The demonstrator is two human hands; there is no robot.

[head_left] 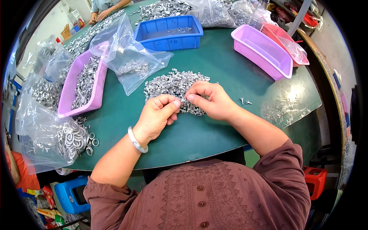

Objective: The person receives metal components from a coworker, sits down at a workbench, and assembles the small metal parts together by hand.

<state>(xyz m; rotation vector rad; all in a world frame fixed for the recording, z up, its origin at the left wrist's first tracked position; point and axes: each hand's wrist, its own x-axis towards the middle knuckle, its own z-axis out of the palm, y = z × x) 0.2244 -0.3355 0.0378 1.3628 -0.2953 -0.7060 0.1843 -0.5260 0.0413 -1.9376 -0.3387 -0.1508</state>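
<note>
A heap of small silvery metal pieces [172,81] lies on the green tabletop in front of me. Over its near edge, my left hand [159,111] is closed with thumb and forefinger pinched together; a pale bangle [137,140] circles that wrist. Close beside it, my right hand [212,97] also pinches, thumb against fingers, with its fingertips over the heap. The two sets of fingertips almost meet. Whatever sits between them is too small to make out. Right of the right hand, a couple of loose small metal parts [245,101] rest on the table.
Left stands a purple basket [100,76] of metal parts, near a clear bag [132,82] of pieces. Metal rings [73,140] spill from another bag. A blue bin [168,44] holds a few rings. Right are a purple basket [262,53] and pink tray [303,59]. Another person [105,7] works far left.
</note>
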